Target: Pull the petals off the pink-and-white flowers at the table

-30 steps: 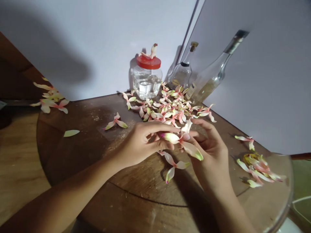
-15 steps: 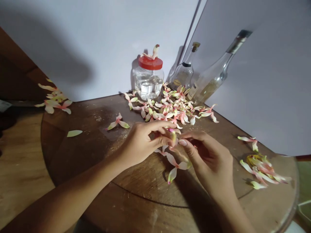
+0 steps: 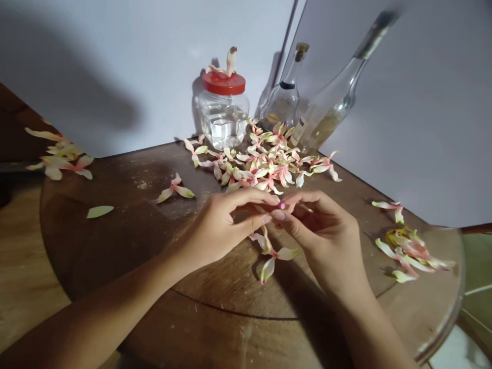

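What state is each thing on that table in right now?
Left hand: fingertips pinching a small pink piece.
Right hand: fingertips on the same piece.
Jar: upright, red lid on, clear liquid inside.
Tall bottle: leaning on the wall.
Small bottle: upright, stoppered.
Petal pile: loose, scattered.
Flower under hands: lying flat.

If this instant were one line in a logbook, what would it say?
left hand: pinching small flower piece | right hand: pinching it too | below: flower on round wooden table

Matt, scuffed wooden table (image 3: 115,241); glossy glass jar (image 3: 223,120), red plastic lid (image 3: 223,83).
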`<action>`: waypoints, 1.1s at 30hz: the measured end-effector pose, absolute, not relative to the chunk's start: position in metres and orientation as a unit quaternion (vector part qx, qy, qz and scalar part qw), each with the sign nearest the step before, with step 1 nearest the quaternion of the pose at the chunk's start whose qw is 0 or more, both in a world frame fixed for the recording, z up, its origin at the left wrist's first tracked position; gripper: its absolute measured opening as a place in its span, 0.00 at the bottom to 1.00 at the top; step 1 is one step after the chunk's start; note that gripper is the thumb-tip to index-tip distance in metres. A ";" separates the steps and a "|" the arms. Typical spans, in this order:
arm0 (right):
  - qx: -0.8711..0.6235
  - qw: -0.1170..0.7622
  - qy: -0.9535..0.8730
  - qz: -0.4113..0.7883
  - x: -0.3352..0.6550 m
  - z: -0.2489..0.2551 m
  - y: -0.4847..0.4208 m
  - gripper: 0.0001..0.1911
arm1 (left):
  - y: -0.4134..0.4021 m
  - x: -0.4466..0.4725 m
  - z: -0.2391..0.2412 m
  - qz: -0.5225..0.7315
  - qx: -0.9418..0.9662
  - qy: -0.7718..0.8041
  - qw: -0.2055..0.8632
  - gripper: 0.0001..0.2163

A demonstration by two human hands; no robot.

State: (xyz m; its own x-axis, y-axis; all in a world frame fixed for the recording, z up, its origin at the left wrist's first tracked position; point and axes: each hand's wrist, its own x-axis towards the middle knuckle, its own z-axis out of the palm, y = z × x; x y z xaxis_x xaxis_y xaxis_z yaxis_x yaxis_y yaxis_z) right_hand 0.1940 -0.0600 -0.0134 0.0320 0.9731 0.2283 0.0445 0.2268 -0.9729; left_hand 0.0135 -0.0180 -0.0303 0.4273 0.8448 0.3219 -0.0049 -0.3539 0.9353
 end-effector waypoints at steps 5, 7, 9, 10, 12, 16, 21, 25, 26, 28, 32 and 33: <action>-0.451 0.560 -0.536 0.443 0.194 -0.017 -0.058 0.07 | -0.018 0.014 -0.033 0.429 0.689 0.311 0.494 0.10; -0.456 0.557 -0.531 0.447 0.194 -0.015 -0.058 0.07 | -0.017 0.013 -0.032 0.423 0.707 0.317 0.470 0.10; -0.483 0.529 -0.539 0.443 0.194 -0.013 -0.057 0.07 | -0.016 0.011 -0.030 0.426 0.751 0.319 0.391 0.07; -0.496 0.508 -0.548 0.443 0.195 -0.012 -0.057 0.07 | -0.015 0.009 -0.029 0.431 0.778 0.311 0.334 0.06; -0.499 0.461 -0.572 0.460 0.198 -0.010 -0.056 0.09 | -0.014 0.006 -0.026 0.435 0.826 0.277 0.229 0.06; -0.472 0.356 -0.599 0.540 0.204 -0.013 -0.054 0.12 | -0.010 0.000 -0.024 0.416 0.872 0.218 0.143 0.07; -0.449 0.385 -0.549 0.590 0.207 -0.020 -0.055 0.12 | -0.006 0.000 -0.024 0.458 0.844 0.260 0.096 0.04; -0.425 0.406 -0.528 0.613 0.206 -0.023 -0.055 0.12 | -0.005 0.000 -0.024 0.478 0.834 0.243 0.128 0.06; -0.419 0.413 -0.524 0.616 0.205 -0.024 -0.055 0.10 | -0.005 0.000 -0.025 0.480 0.833 0.241 0.136 0.06; -0.412 0.428 -0.517 0.616 0.204 -0.025 -0.055 0.07 | -0.004 0.001 -0.025 0.485 0.827 0.242 0.148 0.05; -0.421 0.432 -0.509 0.614 0.203 -0.025 -0.054 0.06 | -0.005 0.002 -0.027 0.505 0.813 0.247 0.153 0.05; -0.424 0.431 -0.510 0.612 0.203 -0.025 -0.054 0.06 | -0.005 0.002 -0.027 0.510 0.809 0.249 0.154 0.05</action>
